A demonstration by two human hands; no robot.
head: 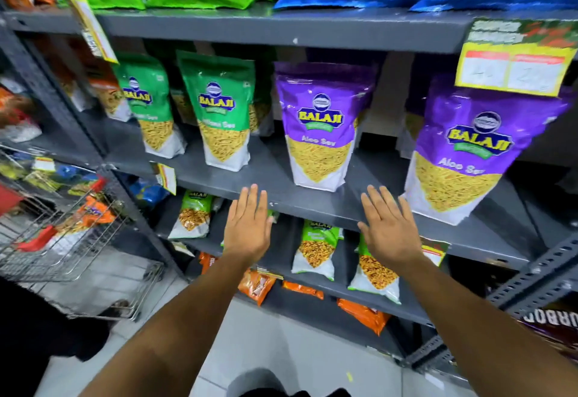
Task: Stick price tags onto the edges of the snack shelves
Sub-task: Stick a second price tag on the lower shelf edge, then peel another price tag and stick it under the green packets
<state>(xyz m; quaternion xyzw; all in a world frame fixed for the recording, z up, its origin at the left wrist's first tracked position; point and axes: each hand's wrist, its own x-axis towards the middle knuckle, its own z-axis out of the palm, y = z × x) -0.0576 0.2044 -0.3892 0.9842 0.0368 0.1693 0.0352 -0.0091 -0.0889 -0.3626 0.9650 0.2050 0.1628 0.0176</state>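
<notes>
Both hands reach to the front edge of the middle shelf [312,206], the left hand [248,227] and right hand [387,231] flat, fingers spread, holding nothing. Purple snack bags [320,127] and green snack bags [220,112] stand on that shelf. A price tag [513,63] hangs from the upper shelf's edge at right, another price tag [166,177] at the middle shelf's left corner; a wire basket [62,240] at left holds packets.

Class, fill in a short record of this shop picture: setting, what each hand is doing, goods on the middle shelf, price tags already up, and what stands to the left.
setting: grey metal snack shelves
left hand: open, flat, empty, at the middle shelf edge
right hand: open, flat, empty, at the same edge
middle shelf goods: green Balaji pouches, purple Aloo Sev pouches
tags up: large yellow price tag on the upper shelf edge, small tag at the middle shelf's left end
left side: wire shopping cart
</notes>
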